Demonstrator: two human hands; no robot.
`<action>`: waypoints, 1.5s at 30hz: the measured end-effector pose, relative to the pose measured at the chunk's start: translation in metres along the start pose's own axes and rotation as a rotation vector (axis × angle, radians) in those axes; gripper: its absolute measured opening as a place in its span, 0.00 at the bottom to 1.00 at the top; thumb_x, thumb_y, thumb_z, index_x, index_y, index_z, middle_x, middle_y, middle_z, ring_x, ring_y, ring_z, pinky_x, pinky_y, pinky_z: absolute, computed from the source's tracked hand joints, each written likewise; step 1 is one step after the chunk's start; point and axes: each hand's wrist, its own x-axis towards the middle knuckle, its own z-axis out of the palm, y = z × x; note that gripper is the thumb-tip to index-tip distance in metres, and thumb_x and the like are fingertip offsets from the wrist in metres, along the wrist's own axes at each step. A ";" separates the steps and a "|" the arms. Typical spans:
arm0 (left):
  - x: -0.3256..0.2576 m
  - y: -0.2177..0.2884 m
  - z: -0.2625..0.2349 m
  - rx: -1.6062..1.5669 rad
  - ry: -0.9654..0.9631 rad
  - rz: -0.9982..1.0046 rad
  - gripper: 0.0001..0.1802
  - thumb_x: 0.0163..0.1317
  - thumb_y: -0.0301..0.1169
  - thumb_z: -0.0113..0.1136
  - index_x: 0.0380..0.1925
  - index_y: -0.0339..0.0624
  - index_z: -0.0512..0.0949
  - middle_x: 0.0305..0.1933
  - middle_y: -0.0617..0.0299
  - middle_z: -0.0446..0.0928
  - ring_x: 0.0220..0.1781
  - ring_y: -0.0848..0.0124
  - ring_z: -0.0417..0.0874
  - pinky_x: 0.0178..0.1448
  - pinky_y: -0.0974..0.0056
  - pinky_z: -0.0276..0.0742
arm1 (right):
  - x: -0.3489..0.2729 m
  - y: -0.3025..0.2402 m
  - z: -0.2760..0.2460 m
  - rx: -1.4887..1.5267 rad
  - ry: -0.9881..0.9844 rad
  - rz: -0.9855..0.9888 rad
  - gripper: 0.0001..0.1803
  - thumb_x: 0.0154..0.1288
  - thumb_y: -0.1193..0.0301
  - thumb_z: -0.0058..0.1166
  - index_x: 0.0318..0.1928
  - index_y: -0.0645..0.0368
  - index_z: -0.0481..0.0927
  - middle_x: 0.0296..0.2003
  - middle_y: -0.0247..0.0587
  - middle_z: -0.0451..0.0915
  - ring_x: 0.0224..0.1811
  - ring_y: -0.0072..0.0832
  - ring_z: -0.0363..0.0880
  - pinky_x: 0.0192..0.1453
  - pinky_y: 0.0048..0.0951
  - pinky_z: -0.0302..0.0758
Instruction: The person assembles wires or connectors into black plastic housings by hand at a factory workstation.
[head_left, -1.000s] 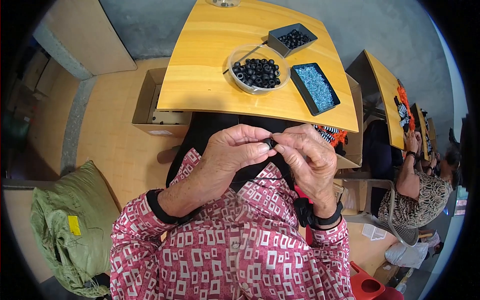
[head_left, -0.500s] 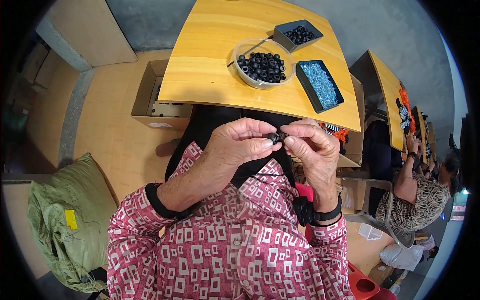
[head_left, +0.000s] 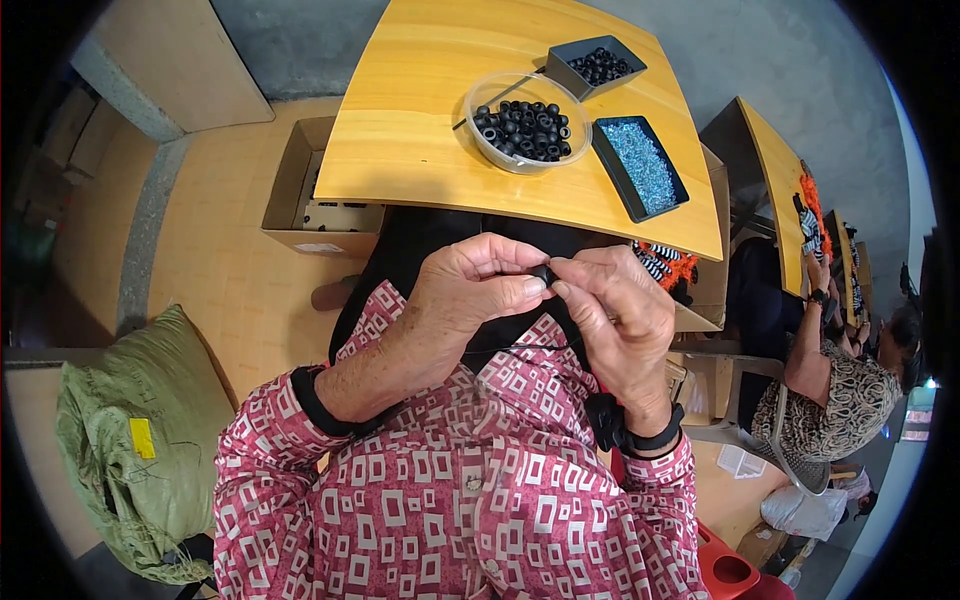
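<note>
Above my lap, in front of the table's near edge, my two hands meet fingertip to fingertip. My left hand (head_left: 468, 280) pinches a small round black piece (head_left: 543, 274) between thumb and forefinger; it looks like the hollow black pieces in the bowl. Thumb and forefinger of my right hand (head_left: 620, 305) are pressed together against its right side. Whatever the right fingers grip is hidden by them. A thin black cord (head_left: 500, 350) runs across my lap below the hands. Hollow black pieces (head_left: 528, 130) lie in a clear round bowl (head_left: 482, 152) on the table beyond.
On the yellow wooden table (head_left: 400, 130) stand a dark tray (head_left: 668, 205) of light-blue translucent bits and another dark tray (head_left: 570, 78) of black pieces. Cardboard boxes (head_left: 300, 180) flank the table. A green sack (head_left: 150, 440) sits at left; a co-worker (head_left: 835, 400) sits at right.
My right hand has moved slightly left and closed up against the black piece, so its fingers now cover what showed between the hands. My left hand has barely moved.
</note>
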 end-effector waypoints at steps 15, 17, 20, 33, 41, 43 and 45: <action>0.001 0.005 0.001 -0.013 -0.015 -0.009 0.12 0.62 0.23 0.59 0.46 0.34 0.74 0.46 0.55 0.78 0.50 0.67 0.81 0.55 0.68 0.79 | -0.004 0.008 0.000 0.444 0.060 0.301 0.10 0.58 0.82 0.60 0.41 0.65 0.83 0.36 0.38 0.80 0.35 0.18 0.76 0.35 0.16 0.75; 0.001 0.005 0.001 -0.019 -0.013 -0.018 0.13 0.62 0.23 0.59 0.46 0.34 0.74 0.47 0.55 0.78 0.51 0.67 0.81 0.55 0.68 0.79 | -0.003 0.008 -0.001 0.407 0.064 0.282 0.10 0.57 0.82 0.60 0.41 0.65 0.84 0.36 0.38 0.80 0.35 0.18 0.76 0.35 0.16 0.75; 0.001 0.005 0.001 -0.023 -0.009 -0.025 0.13 0.62 0.22 0.59 0.46 0.33 0.74 0.47 0.55 0.78 0.51 0.66 0.81 0.55 0.68 0.79 | -0.004 0.010 0.001 0.329 0.067 0.248 0.10 0.57 0.82 0.60 0.41 0.65 0.84 0.35 0.39 0.80 0.34 0.20 0.77 0.35 0.19 0.75; 0.003 -0.002 -0.002 0.057 0.017 0.057 0.13 0.59 0.22 0.61 0.45 0.31 0.75 0.43 0.57 0.79 0.44 0.74 0.80 0.51 0.71 0.78 | 0.000 0.001 0.006 -0.081 0.047 -0.061 0.09 0.57 0.82 0.60 0.40 0.64 0.83 0.32 0.44 0.80 0.34 0.30 0.80 0.35 0.25 0.76; 0.003 0.000 -0.002 -0.017 0.036 0.007 0.14 0.60 0.23 0.62 0.45 0.32 0.75 0.42 0.59 0.78 0.45 0.74 0.80 0.51 0.71 0.78 | -0.001 0.003 0.013 -0.063 0.071 -0.027 0.11 0.55 0.83 0.61 0.40 0.65 0.83 0.33 0.44 0.80 0.34 0.30 0.80 0.36 0.25 0.76; 0.003 0.000 -0.002 -0.041 0.036 -0.005 0.14 0.60 0.23 0.62 0.45 0.32 0.75 0.43 0.59 0.78 0.45 0.74 0.80 0.51 0.70 0.78 | -0.003 0.002 0.015 -0.071 0.072 -0.017 0.12 0.55 0.83 0.61 0.41 0.65 0.83 0.34 0.44 0.80 0.34 0.30 0.80 0.36 0.25 0.76; 0.002 0.000 -0.001 -0.052 0.067 -0.054 0.13 0.60 0.25 0.62 0.45 0.32 0.75 0.44 0.59 0.77 0.46 0.74 0.79 0.51 0.70 0.78 | -0.005 0.003 0.016 -0.068 0.086 -0.020 0.14 0.54 0.84 0.61 0.43 0.65 0.82 0.34 0.44 0.79 0.35 0.30 0.79 0.37 0.25 0.76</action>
